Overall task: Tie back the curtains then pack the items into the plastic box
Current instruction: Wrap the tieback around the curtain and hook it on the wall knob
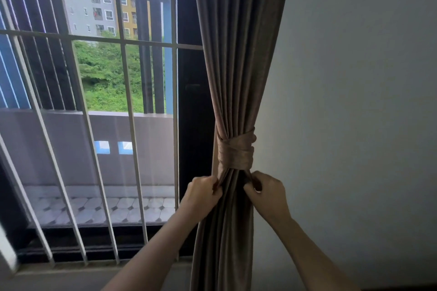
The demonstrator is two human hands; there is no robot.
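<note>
So the curtain [236,54] was bunched up at the right edge of the window [104,73], right next to the wall [354,101]. The tie [235,151], same brownish fabric, was wrapped around it a couple of times. My left hand [202,192] had its fingers curled tight on the tie's left end just under the wrap. My right hand [267,192] was gripping the right end the same way, so one hand sat on each side of the folds. White bars [130,106] ran across the window, with a tiled balcony [106,208] outside.
</note>
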